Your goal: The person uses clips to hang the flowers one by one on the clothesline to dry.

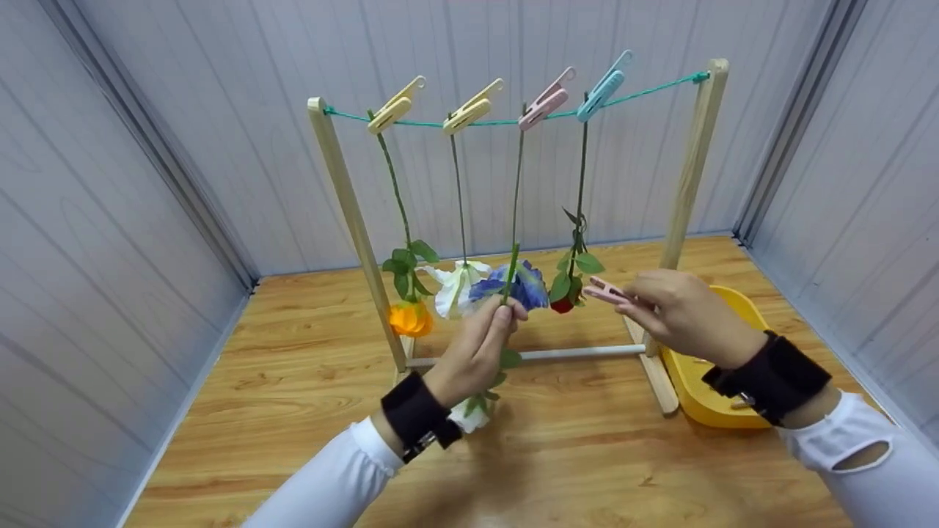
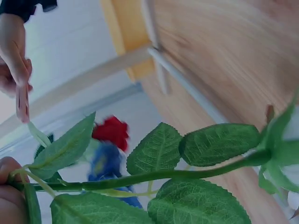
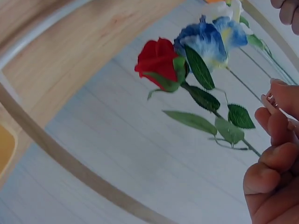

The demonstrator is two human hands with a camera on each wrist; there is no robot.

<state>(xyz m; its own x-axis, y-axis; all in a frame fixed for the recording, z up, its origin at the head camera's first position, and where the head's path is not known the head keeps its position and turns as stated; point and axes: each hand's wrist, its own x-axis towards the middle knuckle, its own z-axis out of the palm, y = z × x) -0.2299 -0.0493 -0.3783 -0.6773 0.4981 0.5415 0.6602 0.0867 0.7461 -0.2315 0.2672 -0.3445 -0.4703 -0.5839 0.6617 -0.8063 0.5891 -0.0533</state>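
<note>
My left hand (image 1: pixel 477 345) grips the green stem (image 1: pixel 511 275) of an artificial white flower (image 1: pixel 469 416), whose head hangs down below the hand. Serrated leaves (image 2: pixel 201 200) along this stem fill the left wrist view. To the right, my right hand (image 1: pixel 686 315) pinches a pink clothespin (image 1: pixel 607 290) by one end, its other end pointing left. Behind the hands, an orange flower (image 1: pixel 411 319), a white flower (image 1: pixel 449 293), a blue flower (image 1: pixel 530 286) and a red rose (image 3: pixel 159 63) hang upside down. Fingers partly hide the clothespin in the right wrist view.
A green cord (image 1: pixel 660 88) runs between two wooden posts (image 1: pixel 697 161). Yellow clothespins (image 1: pixel 389 116), a pink one (image 1: pixel 543 110) and a blue one (image 1: pixel 600 95) clip the stems to it. A white bar (image 1: pixel 579 353) joins the base. A yellow tray (image 1: pixel 722 418) stands at right.
</note>
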